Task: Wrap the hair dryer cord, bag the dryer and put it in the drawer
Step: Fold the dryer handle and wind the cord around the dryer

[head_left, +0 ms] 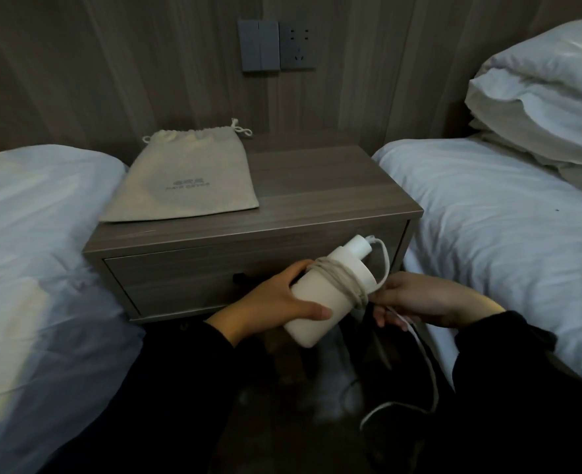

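Note:
My left hand [279, 302] grips the white hair dryer [320, 304] around its barrel, holding it tilted in front of the nightstand. Several turns of the pale cord [342, 280] lie wound around the barrel. My right hand [419, 299] pinches the loose cord just right of the dryer; the rest of the cord trails down to the dark floor. A beige drawstring bag [183, 181] lies flat on the left part of the nightstand top. The drawer [180, 278] in the nightstand front is closed.
The wooden nightstand [317, 186] stands between two beds with white sheets, one bed [32, 251] on the left and the other bed [505, 234] on the right with pillows [549, 97]. A switch and socket panel [275, 46] sits on the wall behind.

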Demonstrator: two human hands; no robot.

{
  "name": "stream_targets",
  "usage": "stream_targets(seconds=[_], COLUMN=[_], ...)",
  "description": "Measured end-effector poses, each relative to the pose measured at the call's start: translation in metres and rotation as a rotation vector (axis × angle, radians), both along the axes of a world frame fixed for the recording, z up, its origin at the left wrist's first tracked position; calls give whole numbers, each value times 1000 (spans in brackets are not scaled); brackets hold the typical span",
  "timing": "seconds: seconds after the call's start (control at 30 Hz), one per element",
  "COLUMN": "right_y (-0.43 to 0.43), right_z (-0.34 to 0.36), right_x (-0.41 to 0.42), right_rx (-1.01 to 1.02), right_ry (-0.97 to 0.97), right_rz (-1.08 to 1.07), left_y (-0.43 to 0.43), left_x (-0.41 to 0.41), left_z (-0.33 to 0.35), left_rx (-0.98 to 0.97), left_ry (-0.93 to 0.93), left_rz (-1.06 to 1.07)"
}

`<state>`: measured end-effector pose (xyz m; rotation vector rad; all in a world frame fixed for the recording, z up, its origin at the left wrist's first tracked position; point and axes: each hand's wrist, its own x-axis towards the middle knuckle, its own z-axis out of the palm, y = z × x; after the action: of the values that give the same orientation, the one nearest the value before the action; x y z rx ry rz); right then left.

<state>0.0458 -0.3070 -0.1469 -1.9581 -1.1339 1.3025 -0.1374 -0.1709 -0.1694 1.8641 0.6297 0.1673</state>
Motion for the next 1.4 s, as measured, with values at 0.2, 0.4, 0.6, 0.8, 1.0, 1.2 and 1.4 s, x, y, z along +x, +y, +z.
stream_targets(seconds=[0.2,0.4,0.6,0.8,1.0,1.2,1.4], right_y=[-12,-9,-9,-6,-3,-14,-17], right_z=[-14,-21,-26,-29,-21,-5,-2], right_x=[1,-14,-23,-34,-34,-13,-21], right_rx=[93,95,174,241,200,41,-61], right_ry=[557,760,650,586,534,-12,-282], right_rz=[-230,-365,-394,-296,-292,-45,193], left_y=[-8,-11,-20,-20,-14,-11,-14], left_x=[6,6,6,7,6,5,9], left_z=[-3,-4,-5,2,14,11,7], left_rx=[11,58,86,132,121,107,48], left_ry=[6,37,43,53,36,86,186], left_rz=[28,27,20,14,3,16,75])
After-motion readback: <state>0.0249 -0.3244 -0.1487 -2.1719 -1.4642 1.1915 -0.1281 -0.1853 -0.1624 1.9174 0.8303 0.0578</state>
